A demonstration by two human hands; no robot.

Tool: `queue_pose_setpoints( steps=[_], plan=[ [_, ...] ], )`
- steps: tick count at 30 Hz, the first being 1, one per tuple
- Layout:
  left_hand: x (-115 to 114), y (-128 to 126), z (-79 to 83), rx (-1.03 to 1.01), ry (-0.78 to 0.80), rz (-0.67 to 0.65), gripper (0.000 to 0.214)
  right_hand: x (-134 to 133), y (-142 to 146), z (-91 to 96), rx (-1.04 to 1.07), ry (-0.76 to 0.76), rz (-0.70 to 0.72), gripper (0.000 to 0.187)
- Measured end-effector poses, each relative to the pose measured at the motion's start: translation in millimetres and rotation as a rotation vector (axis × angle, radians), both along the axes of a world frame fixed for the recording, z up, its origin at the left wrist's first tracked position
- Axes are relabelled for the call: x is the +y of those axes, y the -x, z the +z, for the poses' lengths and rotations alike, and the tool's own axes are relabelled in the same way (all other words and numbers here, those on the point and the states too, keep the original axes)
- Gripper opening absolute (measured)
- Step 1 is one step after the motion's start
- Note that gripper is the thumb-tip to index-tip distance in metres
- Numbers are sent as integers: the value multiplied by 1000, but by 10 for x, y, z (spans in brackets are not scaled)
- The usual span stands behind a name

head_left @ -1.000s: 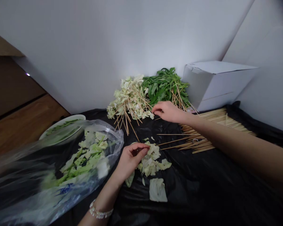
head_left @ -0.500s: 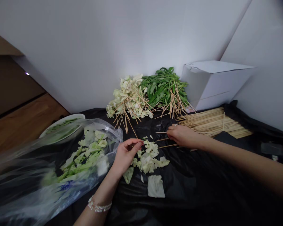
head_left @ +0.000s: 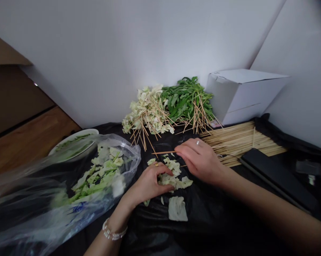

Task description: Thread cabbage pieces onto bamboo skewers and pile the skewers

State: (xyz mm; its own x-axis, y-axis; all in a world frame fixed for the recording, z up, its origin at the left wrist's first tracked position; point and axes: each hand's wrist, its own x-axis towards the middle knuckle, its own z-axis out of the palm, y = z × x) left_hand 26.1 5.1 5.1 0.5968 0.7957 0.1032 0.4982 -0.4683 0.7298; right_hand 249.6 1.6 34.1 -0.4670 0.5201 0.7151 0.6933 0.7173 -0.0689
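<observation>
My right hand [head_left: 199, 156] pinches a bamboo skewer [head_left: 164, 153], whose free end points left above a small pile of cabbage pieces [head_left: 180, 183]. Thumb and fingers of my left hand [head_left: 152, 179] are apart and curve around the near left side of that pile, touching the leaves. Whether a leaf is gripped there is hard to make out. One flat cabbage piece [head_left: 178, 209] lies by itself nearer to me. Behind my right hand is a thick bundle of bare skewers [head_left: 230, 138], partly covered by the hand.
At the left a clear plastic bag [head_left: 135, 156] holds cut cabbage [head_left: 96, 176], beside a white plate [head_left: 67, 138] of greens. Against the wall lie skewered cabbage [head_left: 147, 106] and skewered leafy greens [head_left: 185, 99]. A white box [head_left: 246, 96] and a black case [head_left: 278, 179] are at the right.
My right hand has come left and nearer from the skewers, carrying one skewer. My left hand has lowered onto the cabbage pile and its fingers have spread. The black case shows more fully.
</observation>
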Motion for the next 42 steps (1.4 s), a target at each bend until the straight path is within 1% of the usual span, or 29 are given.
queue_pose_setpoints(
  steps=[1,3,6,9,13,16,19,20,22,28,32,35,37,40,42],
  plan=[
    [10,2,-19,-19,26,23,21,12,-7,-73,-10,-76,2,25],
    [39,10,-54,-127,103,88,17,52,-41,-208,-23,-165,1,24],
    [91,29,-83,-381,230,197,26,90,-81,-330,-10,-183,-11,22],
    [123,48,-86,-573,337,315,33,66,-60,-358,-1,-156,-26,23],
    [127,55,-93,-709,420,417,38,-11,11,-357,-20,-181,-22,23],
    [109,30,-102,-768,504,436,34,-56,55,-387,8,-138,-36,25],
    [77,-11,-96,-793,555,408,31,-79,87,-444,10,-25,-66,41],
    [66,-25,-94,-799,563,393,31,-83,96,-462,2,-2,-76,43],
    [47,-46,-95,-807,580,370,31,-90,112,-488,-15,7,-88,39],
    [21,-78,-127,-809,590,316,26,-119,150,-489,-73,2,-89,37],
    [25,-83,-106,-801,547,316,23,-124,160,-483,-89,7,-92,29],
    [23,-86,-73,-808,491,332,20,-114,156,-497,-73,-8,-102,26],
    [11,-95,-53,-790,429,323,22,-102,147,-518,-80,-17,-99,24],
    [-12,-112,-45,-670,315,265,26,-82,128,-546,-110,-53,-91,21],
    [-13,-111,-58,-618,289,261,21,-76,116,-540,-114,-93,-101,21]
  ],
)
